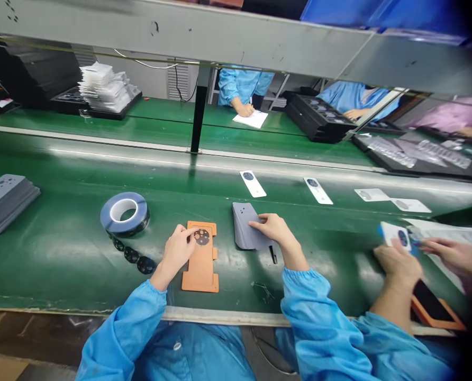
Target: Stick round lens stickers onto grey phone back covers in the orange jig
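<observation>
My left hand [178, 247] has its fingers curled together, with the fingertips at the edge of a black round sticker [202, 238] with several holes. That sticker lies at the upper end of an orange fixture [198, 267]. To the right, my right hand [278, 231] grips a thin grey phone-back-shaped panel on a fanned stack of grey panels [244, 225]. A roll of blue-edged tape [119, 214] stands left of the fixture, its loose strip of black round stickers [132, 254] trailing toward my left wrist.
Another stack of grey panels [6, 201] is at far left. White panels [253, 184] lie along the back of the green bench [73, 254]. A small black tool [273, 255] lies by my right wrist. At right, a co-worker's hands [400, 264] hold a white panel [395, 235].
</observation>
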A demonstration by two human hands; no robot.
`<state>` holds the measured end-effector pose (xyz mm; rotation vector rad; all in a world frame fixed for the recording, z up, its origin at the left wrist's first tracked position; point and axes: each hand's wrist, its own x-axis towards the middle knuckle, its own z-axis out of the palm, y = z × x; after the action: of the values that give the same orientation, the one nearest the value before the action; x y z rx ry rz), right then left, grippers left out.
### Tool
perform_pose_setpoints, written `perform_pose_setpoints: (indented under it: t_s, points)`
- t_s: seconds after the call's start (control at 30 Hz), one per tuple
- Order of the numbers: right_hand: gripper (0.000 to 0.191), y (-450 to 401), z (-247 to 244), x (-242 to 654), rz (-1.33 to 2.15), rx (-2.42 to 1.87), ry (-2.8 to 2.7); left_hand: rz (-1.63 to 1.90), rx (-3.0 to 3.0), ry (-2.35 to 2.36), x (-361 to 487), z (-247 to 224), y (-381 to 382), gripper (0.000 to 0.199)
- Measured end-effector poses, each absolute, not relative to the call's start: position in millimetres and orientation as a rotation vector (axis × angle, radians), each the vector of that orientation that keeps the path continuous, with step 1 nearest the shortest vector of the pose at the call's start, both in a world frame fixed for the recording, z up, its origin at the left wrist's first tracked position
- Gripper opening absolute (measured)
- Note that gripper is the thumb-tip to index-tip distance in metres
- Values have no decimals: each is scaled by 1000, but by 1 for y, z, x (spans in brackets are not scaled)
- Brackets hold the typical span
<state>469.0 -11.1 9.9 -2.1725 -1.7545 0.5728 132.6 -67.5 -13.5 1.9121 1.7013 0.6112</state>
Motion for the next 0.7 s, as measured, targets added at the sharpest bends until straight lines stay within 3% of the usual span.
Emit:
perform_pose_setpoints:
  t_s: [0.17, 0.27, 0.33, 0.43, 0.5, 0.6, 0.7]
  points:
    - [32, -18, 22, 467, 460, -2111, -1586, 745, 1825, 1687, 131, -19, -64, 38]
    - [30, -30, 40, 459, 595, -1905, -1421, 795, 1807, 1681, 128, -20, -61, 44]
    - [49, -41, 53, 445, 786, -1681, -1335, 808, 1803, 1670, 124, -16, -62, 47]
    - [94, -63, 67, 412, 1092, -1390, -1325, 885, 1784, 1663, 116, -1, -71, 45]
    - [107, -76, 70, 385, 1259, -1268, -1382, 1028, 1785, 1637, 109, 15, -84, 38]
    - [94, -87, 64, 350, 1374, -1168, -1490, 1190, 1871, 1580, 100, 36, -113, 28]
    - [76, -89, 52, 330, 1405, -1148, -1607, 1049, 1964, 1624, 94, 37, -140, 36]
